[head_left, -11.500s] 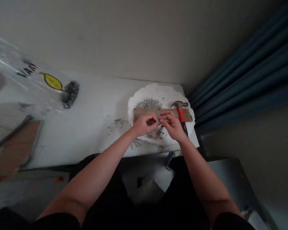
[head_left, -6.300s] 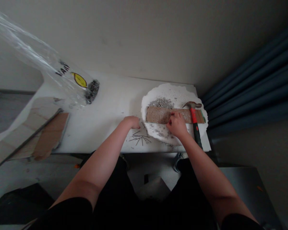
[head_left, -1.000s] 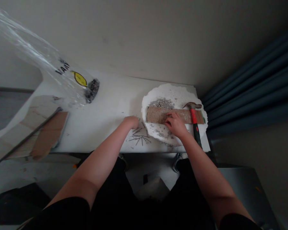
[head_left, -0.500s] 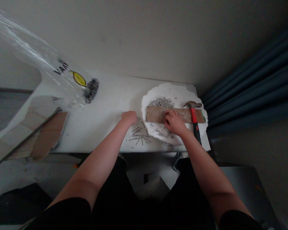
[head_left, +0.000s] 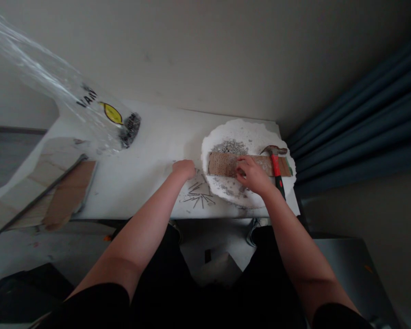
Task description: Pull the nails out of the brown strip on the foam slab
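My left hand [head_left: 184,169] rests as a closed fist on the white table, left of a round white slab with a ragged edge [head_left: 226,130]. What the fist holds, if anything, is hidden. My right hand [head_left: 251,174] is over a brown board [head_left: 222,164] dotted with many small holes, its fingers curled in a pinch at the board's surface. Anything between those fingertips is too small to make out. Several loose nails [head_left: 200,194] lie near the slab's lower left edge. A claw hammer [head_left: 276,169] with a red and black handle lies across the board's right end.
Grey crumbs [head_left: 233,146] are heaped behind the board. A clear plastic bag [head_left: 99,114] with a yellow print stands at the left back. Wood-patterned pieces [head_left: 68,194] and a dark bar [head_left: 37,196] lie at the left edge. A blue curtain [head_left: 363,114] hangs at the right.
My right hand has shifted very slightly over the board, with its fingers still curled. My left fist stays in place. The nails and hammer have not moved.
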`<state>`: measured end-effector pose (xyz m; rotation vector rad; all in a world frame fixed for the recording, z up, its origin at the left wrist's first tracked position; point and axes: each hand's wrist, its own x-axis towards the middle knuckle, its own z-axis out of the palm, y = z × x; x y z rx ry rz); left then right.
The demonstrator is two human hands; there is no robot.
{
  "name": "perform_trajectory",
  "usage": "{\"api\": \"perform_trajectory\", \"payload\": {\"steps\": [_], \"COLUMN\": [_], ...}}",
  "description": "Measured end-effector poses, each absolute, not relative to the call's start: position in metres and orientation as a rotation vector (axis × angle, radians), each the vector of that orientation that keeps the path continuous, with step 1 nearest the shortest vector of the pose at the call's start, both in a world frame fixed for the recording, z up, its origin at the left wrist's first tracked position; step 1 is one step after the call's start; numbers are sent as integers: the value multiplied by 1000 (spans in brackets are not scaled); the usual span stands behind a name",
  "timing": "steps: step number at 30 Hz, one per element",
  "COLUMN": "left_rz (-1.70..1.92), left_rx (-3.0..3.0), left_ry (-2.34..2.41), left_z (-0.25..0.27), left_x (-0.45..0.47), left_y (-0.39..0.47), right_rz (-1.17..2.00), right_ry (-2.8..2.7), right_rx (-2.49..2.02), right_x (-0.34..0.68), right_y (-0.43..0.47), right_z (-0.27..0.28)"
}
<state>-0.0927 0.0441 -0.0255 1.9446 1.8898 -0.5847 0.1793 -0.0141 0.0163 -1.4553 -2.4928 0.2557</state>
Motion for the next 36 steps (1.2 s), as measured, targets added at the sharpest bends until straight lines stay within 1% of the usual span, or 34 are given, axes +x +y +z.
{"api": "perform_trajectory", "payload": {"steps": [8,18,23,28,30,32,33,35,36], "left_rz": [-612,-603,-597,-538,-367,-22,182,512,609], "left_rx": [1988,1990,1989,1943,1965,2059,2134,2298,2365], "left_ry": [1835,1846,1846,1903,1989,2040,1988,1687,1477], "left_z": [-23,-21,-21,-21,-18,-13,-10,-6,-5], "left_x": [-88,-87,-90,-95,-94,-89,-86,-75,-70], "left_y": [42,42,42,44,43,39,37,31,28], "right_rz": [178,210,287,454,465,415,389,374,383], "right_ry": [-2579,-2606,-2577,-2426,-2289,-2151,-2102,-2063,-2067], "right_rx": [-1499,-1464,-1466,-1415,-1358,-1299,-1274,-1232,-1215], "right_x": [176,177,178,184,185,185,183,177,173], "right_y": [-17,-11,-10,-11,-12,-15,-17,-21,-24], "right_z": [5,4,5,8,10,12,13,14,14]}}
